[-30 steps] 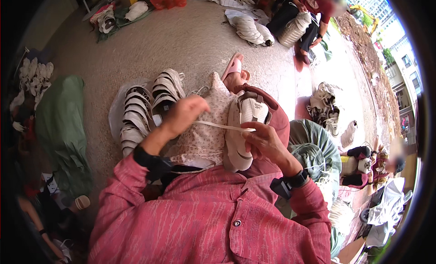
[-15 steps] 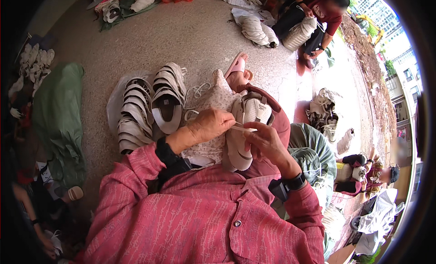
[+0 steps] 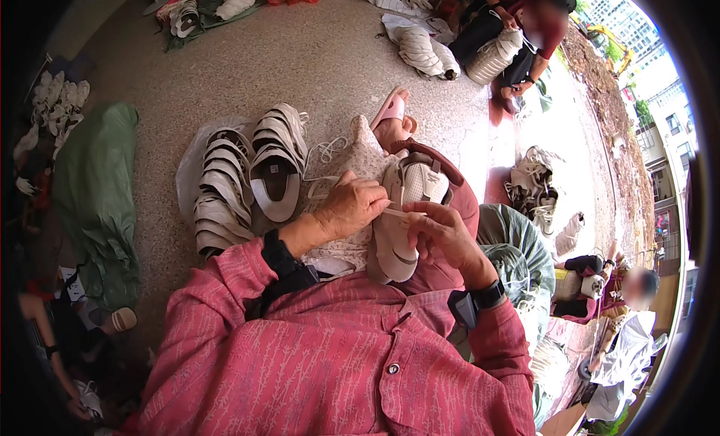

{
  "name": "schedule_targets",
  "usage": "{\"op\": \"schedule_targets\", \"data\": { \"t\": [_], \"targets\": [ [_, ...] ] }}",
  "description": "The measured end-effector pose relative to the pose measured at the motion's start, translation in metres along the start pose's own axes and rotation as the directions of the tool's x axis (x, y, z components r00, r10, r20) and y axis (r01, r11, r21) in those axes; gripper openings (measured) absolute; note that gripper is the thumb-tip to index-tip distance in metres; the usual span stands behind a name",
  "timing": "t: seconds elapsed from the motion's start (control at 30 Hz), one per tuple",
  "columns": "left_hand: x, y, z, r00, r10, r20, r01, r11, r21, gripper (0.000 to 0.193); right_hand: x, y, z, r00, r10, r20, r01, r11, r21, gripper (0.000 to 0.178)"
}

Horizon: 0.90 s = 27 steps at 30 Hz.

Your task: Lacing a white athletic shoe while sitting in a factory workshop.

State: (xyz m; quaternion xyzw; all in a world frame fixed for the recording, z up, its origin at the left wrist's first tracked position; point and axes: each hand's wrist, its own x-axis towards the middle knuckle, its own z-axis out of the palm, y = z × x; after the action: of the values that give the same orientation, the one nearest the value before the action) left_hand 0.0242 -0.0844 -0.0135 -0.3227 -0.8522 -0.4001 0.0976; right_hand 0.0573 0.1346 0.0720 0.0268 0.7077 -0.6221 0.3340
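A cream-white shoe (image 3: 393, 250) rests on my lap with its toe toward me. Its tongue and mesh opening point away from me. Above its front, a thin pale shoelace (image 3: 397, 211) runs between my two hands. My left hand (image 3: 349, 208) is closed, pinching the lace between thumb and fingertips at the shoe's left side. At the right side my right hand (image 3: 444, 235) pinches the lace too, its other fingers curled over the shoe. Where the lace meets the shoe is partly hidden by my fingers. A loose loop of white lace (image 3: 328, 148) hangs beyond my left hand.
Two rows of nested white shoes, one left (image 3: 225, 182) and one right (image 3: 277, 143), stand on the floor to my left. A green sack (image 3: 96, 203) lies farther left. Dark-and-white shoes (image 3: 534, 187) are piled at right. A person (image 3: 517, 42) handles stacked shoes at the far right.
My left hand and wrist have shifted slightly right and upward. My right hand has turned a little, its fingers moving slightly right. Both keep hold of the lace, and the shoe stays in place.
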Motion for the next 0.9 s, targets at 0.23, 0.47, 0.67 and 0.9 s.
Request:
{"op": "schedule_targets", "data": {
  "t": [0.23,0.47,0.67,0.9],
  "targets": [
    [0.006,0.002,0.003,0.998,-0.008,0.060,0.009,1.000,-0.009,0.019,0.000,0.004,0.000,1.000,-0.029,0.010,0.029,0.999,0.013,0.040],
    [0.014,-0.001,0.008,0.977,-0.081,0.197,0.093,0.994,-0.053,0.025,-0.004,-0.002,0.012,0.997,-0.073,0.010,0.074,0.995,-0.071,0.044],
    [0.037,0.003,-0.020,0.988,0.073,0.139,-0.083,0.994,0.067,0.023,-0.001,0.004,-0.003,0.894,-0.447,0.024,0.284,0.524,-0.803,0.026],
    [0.077,-0.003,-0.045,0.822,0.220,0.526,-0.132,0.971,-0.201,0.046,0.035,-0.003,-0.010,0.818,-0.572,0.057,0.464,0.598,-0.654,0.011]
  ]
}}
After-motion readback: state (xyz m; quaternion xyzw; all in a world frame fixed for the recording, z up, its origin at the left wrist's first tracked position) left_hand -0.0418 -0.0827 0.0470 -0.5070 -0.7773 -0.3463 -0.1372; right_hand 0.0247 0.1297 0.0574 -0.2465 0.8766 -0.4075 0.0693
